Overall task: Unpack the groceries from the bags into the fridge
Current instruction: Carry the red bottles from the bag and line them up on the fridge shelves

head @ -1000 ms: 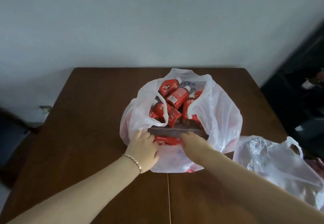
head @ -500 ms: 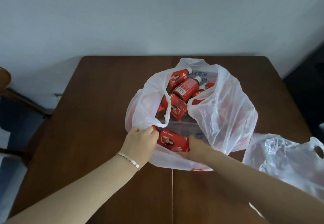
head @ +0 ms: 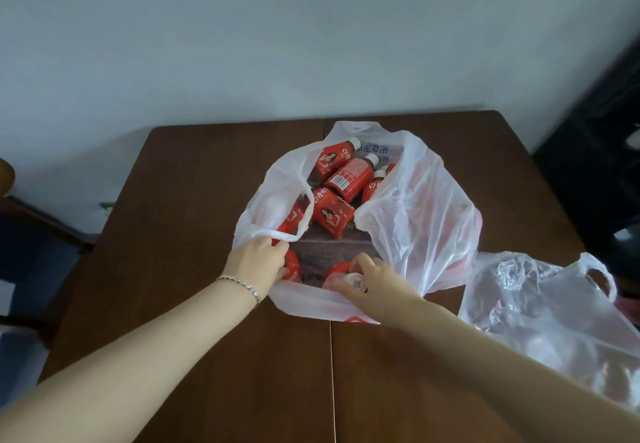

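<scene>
A white plastic bag (head: pixel 422 220) lies open on the brown table (head: pixel 194 241), with several red-labelled bottles (head: pixel 349 179) inside. My left hand (head: pixel 258 264) grips a red bottle (head: pixel 292 264) at the bag's near left rim, close to the left handle. My right hand (head: pixel 372 281) holds another red bottle (head: pixel 341 274) by its white-capped neck at the near edge of the opening. Both bottles are partly hidden by my fingers and the plastic.
A second, crumpled clear plastic bag (head: pixel 547 318) lies at the table's right front corner. A dark chair (head: pixel 20 220) stands left of the table. Dark furniture (head: pixel 602 165) is at the far right, and a pale wall runs behind.
Both hands have gone deeper into the bag's near opening. The single bottle seen between them earlier is replaced by one bottle in each hand, the right one turned cap towards me.
</scene>
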Demonstrator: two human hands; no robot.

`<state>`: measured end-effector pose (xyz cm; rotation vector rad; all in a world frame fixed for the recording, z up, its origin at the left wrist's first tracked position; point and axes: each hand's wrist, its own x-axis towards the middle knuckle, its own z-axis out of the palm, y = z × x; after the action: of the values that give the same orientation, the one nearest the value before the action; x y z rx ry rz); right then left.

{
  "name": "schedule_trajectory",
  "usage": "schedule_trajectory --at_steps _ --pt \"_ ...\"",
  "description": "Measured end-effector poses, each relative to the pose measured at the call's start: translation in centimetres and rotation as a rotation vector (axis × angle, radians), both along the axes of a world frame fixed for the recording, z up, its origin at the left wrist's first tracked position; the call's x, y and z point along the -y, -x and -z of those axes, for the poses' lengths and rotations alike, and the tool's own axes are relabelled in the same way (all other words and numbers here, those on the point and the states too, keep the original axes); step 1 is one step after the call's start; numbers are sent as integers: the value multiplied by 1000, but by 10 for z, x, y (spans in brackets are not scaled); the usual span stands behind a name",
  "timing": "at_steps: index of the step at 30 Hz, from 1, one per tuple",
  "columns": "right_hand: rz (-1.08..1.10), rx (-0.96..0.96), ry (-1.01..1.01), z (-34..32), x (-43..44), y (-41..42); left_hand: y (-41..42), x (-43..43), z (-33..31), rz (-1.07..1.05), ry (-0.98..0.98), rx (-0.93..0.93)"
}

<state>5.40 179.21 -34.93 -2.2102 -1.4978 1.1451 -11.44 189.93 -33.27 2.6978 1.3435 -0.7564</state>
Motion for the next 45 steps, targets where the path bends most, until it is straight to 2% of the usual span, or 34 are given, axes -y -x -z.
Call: schedule_trajectory --at_steps 2,4,5,9,12,16,18,21,24,25,26,28,29,30,33,34,36,39,42,45 --pt "39 -5 -15 2 1 2 -4 4 0 142 -50 151" --pt "119 -51 -29 1 2 1 -12 18 -7 208 -16 210" --pt "186 -116 -28 1 2 -2 -20 26 -12 180 52 237" --pt "512 -369 37 -4 8 -16 -42 41 -1 173 81 305" --pt "561 -371 42 -7 7 -22 -55 45 6 155 143 333" --pt "630 -496 61 -8 -2 -37 -69 40 16 128 81 353" --pt "528 -425 41 -6 -1 -41 -73 37 21 177 30 333" --pt "273 -160 -63 -7 1 -40 -81 42 22 266 -14 372" --pt "-99 239 -29 -21 -7 -41 -85 40 25 338 -76 414" --pt "-187 388 -89 -27 -10 -43 -85 37 25 343 -75 453" --pt "-233 516 -227 -37 -16 -46 -85 34 27 339 -64 499" --pt "-257 667 -688 -44 -31 -56 -83 32 31 343 -56 538" --pt "-305 747 -814 -44 -41 -63 -83 32 33 348 -51 549" --pt "-407 832 -791 -43 -51 -71 -82 33 34 356 -57 546" --pt "-737 821 -172 -41 -78 -93 -79 32 39 362 -81 545" --pt "-826 794 -45 -40 -79 -97 -80 33 36 354 -85 552" --pt "-872 724 8 -43 -77 -107 -81 31 37 357 -66 561" --pt "-716 530 -36 -55 -57 -129 -82 29 33 373 -69 575" --pt "-518 450 -113 -52 -19 -167 -82 29 34 351 -39 528" --pt "-95 310 -214 -35 17 -182 -81 33 40 318 -56 541"
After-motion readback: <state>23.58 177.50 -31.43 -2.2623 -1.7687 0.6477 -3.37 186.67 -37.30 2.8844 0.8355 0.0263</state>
